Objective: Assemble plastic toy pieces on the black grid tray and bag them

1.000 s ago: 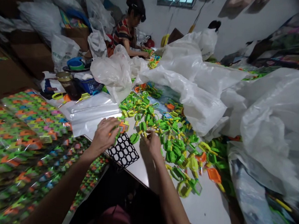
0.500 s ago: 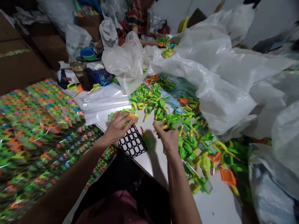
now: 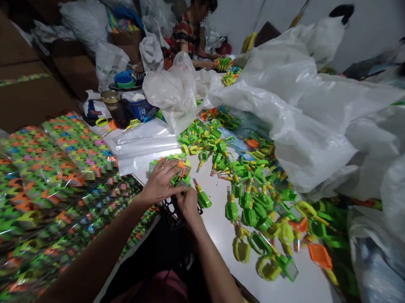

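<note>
A black grid rack (image 3: 172, 212) lies at the near edge of the white table (image 3: 216, 202), mostly covered by my hands. My left hand (image 3: 160, 181) rests over a row of small green, yellow and orange pieces (image 3: 184, 166) at the rack's far side, its fingers wrapped over them. Close against it, my right hand (image 3: 189, 205) is over the rack with its fingers curled; what they hold, if anything, is hidden. A green piece with a yellow and red stem (image 3: 203, 199) lies just right of my right hand.
Many green, yellow and orange pieces (image 3: 254, 204) are heaped to the right. Clear plastic sheets (image 3: 145, 144) lie ahead left, packed rows (image 3: 51, 180) at left. White bags (image 3: 294, 93) bulge behind; a person (image 3: 186, 33) sits beyond.
My right hand has moved left from the loose pile to the rack, beside my left hand. My left hand stays on the row of pieces. The view has shifted slightly.
</note>
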The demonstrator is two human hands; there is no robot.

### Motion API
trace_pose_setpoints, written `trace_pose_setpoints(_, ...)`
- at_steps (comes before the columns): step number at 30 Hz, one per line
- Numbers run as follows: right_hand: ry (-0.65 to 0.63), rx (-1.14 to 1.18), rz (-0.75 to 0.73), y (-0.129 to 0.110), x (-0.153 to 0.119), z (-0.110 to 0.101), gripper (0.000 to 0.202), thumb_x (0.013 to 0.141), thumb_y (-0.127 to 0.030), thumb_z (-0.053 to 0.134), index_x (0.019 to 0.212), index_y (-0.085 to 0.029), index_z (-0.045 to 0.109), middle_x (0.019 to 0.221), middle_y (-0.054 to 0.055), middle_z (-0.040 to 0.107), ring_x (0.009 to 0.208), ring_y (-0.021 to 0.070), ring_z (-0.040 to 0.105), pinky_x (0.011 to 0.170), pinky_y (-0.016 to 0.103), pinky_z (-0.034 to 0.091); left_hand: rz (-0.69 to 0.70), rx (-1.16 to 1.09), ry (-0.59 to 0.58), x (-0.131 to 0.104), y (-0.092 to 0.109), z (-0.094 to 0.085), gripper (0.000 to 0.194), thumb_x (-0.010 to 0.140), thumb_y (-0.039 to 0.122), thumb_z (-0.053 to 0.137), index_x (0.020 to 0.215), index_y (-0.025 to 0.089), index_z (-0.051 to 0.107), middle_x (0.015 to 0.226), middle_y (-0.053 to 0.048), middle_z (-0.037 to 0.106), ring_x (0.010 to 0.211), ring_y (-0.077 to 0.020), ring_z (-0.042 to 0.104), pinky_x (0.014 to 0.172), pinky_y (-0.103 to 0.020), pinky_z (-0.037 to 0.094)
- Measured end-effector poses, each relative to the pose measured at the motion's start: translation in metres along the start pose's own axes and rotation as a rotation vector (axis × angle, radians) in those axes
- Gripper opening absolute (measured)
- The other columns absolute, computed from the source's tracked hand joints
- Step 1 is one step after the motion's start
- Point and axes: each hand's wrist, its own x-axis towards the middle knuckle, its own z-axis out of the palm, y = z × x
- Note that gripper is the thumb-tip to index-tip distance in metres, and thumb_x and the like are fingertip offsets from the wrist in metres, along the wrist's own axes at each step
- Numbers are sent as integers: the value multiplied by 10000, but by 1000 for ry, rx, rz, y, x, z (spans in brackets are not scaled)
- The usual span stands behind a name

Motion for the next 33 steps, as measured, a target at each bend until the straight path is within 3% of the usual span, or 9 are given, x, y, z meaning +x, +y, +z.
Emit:
trace_pose_setpoints(4,-141,-185,-209,-6,8,-1,265,804,-131,452,936,-104,680,997,166,681,916,260,635,843,360,507,6,-12,-24,-1,-2,4,499,836,570,632,1163,192,624,1246,-131,634,1196,-286,557,1148,-492,288)
trace_pose_setpoints(9,-189,-243,-226,-16,12,-2,245,803,-96,462,926,-134,671,940,112,690,836,214,627,762,294,503,26,13,0,-3,-6,-1,355,903,462,581,1136,199,631,1245,-122,631,1207,-272,549,1146,-502,284)
trace_pose_setpoints(12,-365,-160,-225,-11,20,-26,189,828,-130,482,839,-151,669,768,42,674,698,169,597,648,238,471,43,19,25,-9,-8,-4,281,910,387,579,1116,204,635,1228,-114,641,1192,-261,564,1148,-505,291)
trace_pose_setpoints(14,-413,-174,-238,-11,42,-48,182,813,-120,500,818,-160,677,726,20,660,658,148,571,622,219,441,40,28,47,-13,-8,-4,269,897,360,589,1113,206,637,1221,-110,645,1192,-263,565,1154,-513,290)
trace_pose_setpoints(16,-279,-276,-222,-17,78,-65,192,780,-88,523,854,-154,689,800,47,678,712,156,572,670,234,437,33,47,63,-14,-9,-2,271,891,355,588,1107,201,638,1218,-113,645,1189,-270,566,1154,-523,291)
trace_pose_setpoints(19,-11,-284,-173,-34,133,-69,199,791,-105,556,944,-132,680,963,112,682,852,185,585,757,269,440,38,64,53,-13,-13,1,277,893,373,582,1097,193,636,1206,-120,647,1181,-273,570,1148,-530,300)
trace_pose_setpoints(22,49,-194,-176,-43,157,-61,168,834,-203,590,969,-135,664,1005,117,675,906,187,589,785,286,451,53,66,25,-10,-16,0,273,900,376,578,1099,196,629,1182,-115,660,1184,-274,567,1142,-534,304)
trace_pose_setpoints(28,19,-144,-157,-16,109,-64,156,852,-243,579,928,-150,679,975,118,693,949,203,601,775,314,462,9,60,5,2,-10,-12,450,878,442,599,1243,180,568,1317,-153,577,1247,-314,513,1101,-543,332)
trace_pose_setpoints(33,31,-89,-170,-3,63,-78,330,799,-184,591,1119,-204,670,1099,96,684,986,217,616,787,333,484,6,15,-189,13,-9,-11,311,879,379,582,1128,203,644,1343,-143,557,1262,-318,493,1084,-532,361)
